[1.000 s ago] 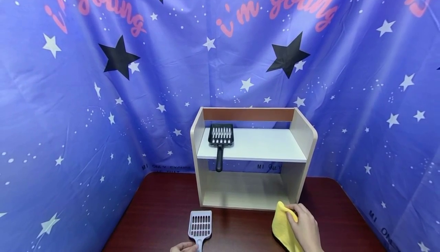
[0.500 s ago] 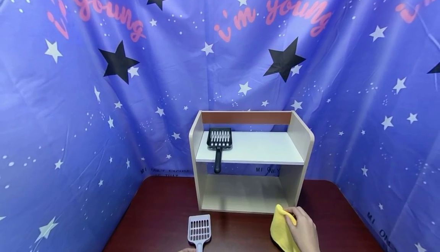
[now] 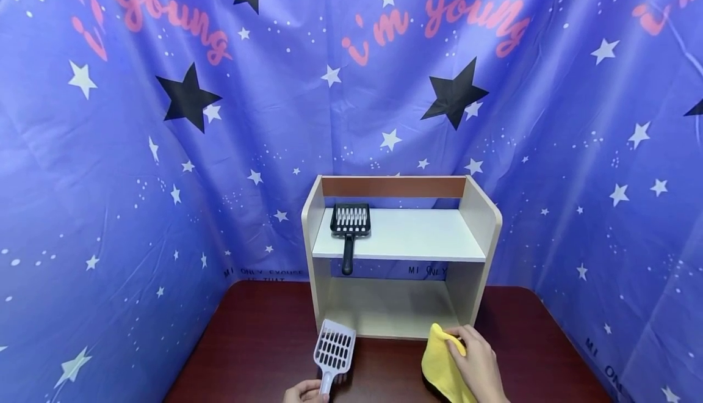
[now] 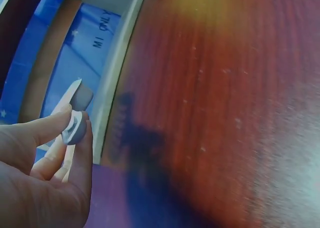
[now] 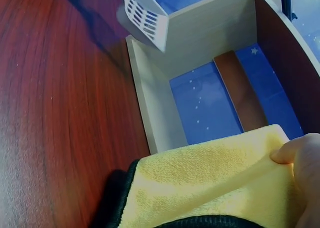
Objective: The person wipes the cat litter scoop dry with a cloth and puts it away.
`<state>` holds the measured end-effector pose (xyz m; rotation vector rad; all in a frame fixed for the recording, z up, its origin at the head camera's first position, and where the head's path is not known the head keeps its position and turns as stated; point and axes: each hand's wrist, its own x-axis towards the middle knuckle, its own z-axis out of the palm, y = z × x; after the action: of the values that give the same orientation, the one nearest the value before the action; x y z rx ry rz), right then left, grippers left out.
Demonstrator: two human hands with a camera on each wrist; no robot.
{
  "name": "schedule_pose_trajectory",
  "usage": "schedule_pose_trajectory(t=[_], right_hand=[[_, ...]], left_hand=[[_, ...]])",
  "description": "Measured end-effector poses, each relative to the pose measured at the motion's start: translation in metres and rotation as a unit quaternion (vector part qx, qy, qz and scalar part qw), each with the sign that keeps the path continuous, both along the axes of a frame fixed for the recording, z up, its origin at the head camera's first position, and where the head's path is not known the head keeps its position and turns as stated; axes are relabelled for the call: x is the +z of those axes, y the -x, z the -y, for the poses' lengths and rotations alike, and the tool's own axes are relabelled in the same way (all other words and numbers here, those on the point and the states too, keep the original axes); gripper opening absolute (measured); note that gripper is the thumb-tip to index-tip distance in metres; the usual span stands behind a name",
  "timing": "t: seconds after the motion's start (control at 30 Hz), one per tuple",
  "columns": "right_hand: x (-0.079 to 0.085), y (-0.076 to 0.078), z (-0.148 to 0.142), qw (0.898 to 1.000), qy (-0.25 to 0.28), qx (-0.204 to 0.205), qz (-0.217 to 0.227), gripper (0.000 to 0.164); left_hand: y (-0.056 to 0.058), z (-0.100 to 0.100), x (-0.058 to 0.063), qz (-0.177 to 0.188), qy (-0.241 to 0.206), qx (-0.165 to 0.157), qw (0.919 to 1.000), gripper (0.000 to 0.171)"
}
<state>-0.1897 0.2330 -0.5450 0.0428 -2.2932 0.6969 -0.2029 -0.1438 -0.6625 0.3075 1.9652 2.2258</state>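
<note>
My left hand pinches the handle of a pale grey slotted litter scoop. The scoop is held up in front of the shelf's lower left corner, its head tilted to the right; its shadow falls on the table in the left wrist view. A yellow cloth with a dark edge hangs from my right hand, gripped between thumb and fingers near its top corner. In the right wrist view the fluffy cloth spreads below the shelf opening. On the shelf's white upper board lies a black litter scoop.
A small two-tier shelf with pale wooden sides stands on the dark red table. The black scoop's handle juts past the upper board's front edge. A blue curtain with stars surrounds the table at the back and sides.
My left hand has brought the grey scoop up and to the right, turning its head rightward. The right hand and cloth have shifted slightly left. The black scoop stays put.
</note>
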Motion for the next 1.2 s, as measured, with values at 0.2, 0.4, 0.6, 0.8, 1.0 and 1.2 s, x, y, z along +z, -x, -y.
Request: schedule_pose_trajectory(t=[0.2,0.4,0.6,0.8,1.0,1.2], right_hand=[[0.005,0.002,0.014,0.999,-0.002,0.045,0.005,0.026],[0.008,0.007,0.029,0.997,-0.010,0.075,-0.012,0.026],[0.011,0.012,0.041,0.996,-0.013,0.085,-0.020,0.027],[0.012,0.012,0.050,0.994,-0.017,0.110,-0.017,0.026],[0.013,0.014,0.060,0.991,-0.028,0.129,-0.018,0.025],[0.014,0.017,0.067,0.989,-0.051,0.138,-0.019,0.026]], left_hand=[[-0.008,-0.023,0.047,-0.008,0.099,0.061,0.9932,0.039],[-0.005,-0.040,0.069,-0.028,0.161,0.125,0.9785,0.029],[0.000,-0.054,0.083,-0.051,0.180,0.135,0.9730,0.027],[0.001,-0.067,0.093,-0.071,0.191,0.140,0.9691,0.024],[-0.001,-0.080,0.100,-0.091,0.227,0.148,0.9581,0.021],[-0.007,-0.089,0.107,-0.115,0.238,0.135,0.9550,0.021]])
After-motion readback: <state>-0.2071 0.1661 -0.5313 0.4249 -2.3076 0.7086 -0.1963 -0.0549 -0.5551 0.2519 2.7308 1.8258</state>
